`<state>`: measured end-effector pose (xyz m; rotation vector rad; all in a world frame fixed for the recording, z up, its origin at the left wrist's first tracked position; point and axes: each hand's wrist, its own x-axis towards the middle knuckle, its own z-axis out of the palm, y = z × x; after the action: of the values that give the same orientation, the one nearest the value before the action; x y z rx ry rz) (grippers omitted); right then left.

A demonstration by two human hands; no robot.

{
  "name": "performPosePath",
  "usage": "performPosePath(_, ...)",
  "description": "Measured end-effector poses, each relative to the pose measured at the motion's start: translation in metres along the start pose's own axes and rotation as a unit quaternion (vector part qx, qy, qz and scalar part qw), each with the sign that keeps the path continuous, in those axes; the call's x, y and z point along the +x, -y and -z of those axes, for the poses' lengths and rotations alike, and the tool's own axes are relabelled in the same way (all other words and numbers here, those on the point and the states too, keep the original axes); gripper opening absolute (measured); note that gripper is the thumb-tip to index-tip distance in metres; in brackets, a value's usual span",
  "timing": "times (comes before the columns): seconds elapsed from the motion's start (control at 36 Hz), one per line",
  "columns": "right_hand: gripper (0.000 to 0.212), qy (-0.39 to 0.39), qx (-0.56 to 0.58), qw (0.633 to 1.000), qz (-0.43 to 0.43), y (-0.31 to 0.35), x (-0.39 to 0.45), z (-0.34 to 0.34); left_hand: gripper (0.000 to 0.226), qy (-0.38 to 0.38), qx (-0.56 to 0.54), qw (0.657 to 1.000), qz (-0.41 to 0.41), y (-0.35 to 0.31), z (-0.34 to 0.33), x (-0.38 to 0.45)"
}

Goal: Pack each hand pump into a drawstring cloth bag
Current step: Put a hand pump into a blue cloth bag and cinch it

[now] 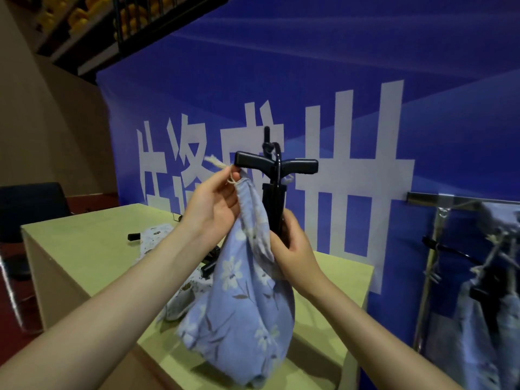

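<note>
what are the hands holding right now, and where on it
Left hand pinches the blue floral bag at its drawstring mouth; right hand grips the black pump by its barrel.

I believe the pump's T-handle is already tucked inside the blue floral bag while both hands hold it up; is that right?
Not quite: in the head view the T-handle sticks out above the blue floral bag. The left hand and right hand do hold it up.
</note>
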<state>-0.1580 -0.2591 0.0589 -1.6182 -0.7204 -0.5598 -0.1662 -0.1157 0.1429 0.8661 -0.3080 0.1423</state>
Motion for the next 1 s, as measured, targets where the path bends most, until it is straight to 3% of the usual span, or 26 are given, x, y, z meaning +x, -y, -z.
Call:
performPosePath(0.22, 0.033, -0.045, -0.038, 0.998, 0.003, -0.002, -0.004, -0.004, 0.025, -0.005, -0.028, 0.999, -0.036, 0.001, 0.005, -0.002)
performPosePath(0.47, 0.037, -0.025, -0.086, 0.996, 0.013, -0.001, -0.002, -0.004, 0.026, 0.030, 0.001, 0.995, -0.098, -0.006, 0.012, -0.003)
performPosePath(0.61, 0.049, -0.021, -0.113, 0.993, 0.006, -0.002, -0.001, -0.005, 0.028, 0.041, 0.157, 0.974, -0.161, -0.015, 0.017, -0.001)
performPosePath(0.75, 0.051, -0.010, -0.146, 0.989, 0.006, -0.001, 0.002, -0.003, 0.027, 0.056, 0.309, 0.910, -0.271, -0.025, 0.028, 0.005)
performPosePath(0.83, 0.046, -0.014, -0.161, 0.987, 0.023, -0.002, 0.002, -0.005, 0.025, 0.064, 0.328, 0.892, -0.306, -0.027, 0.033, 0.006)
performPosePath(1.0, 0.043, 0.011, -0.151, 0.987, 0.057, -0.003, 0.004, -0.009, 0.029, 0.069, 0.353, 0.888, -0.285, -0.029, 0.026, 0.005)
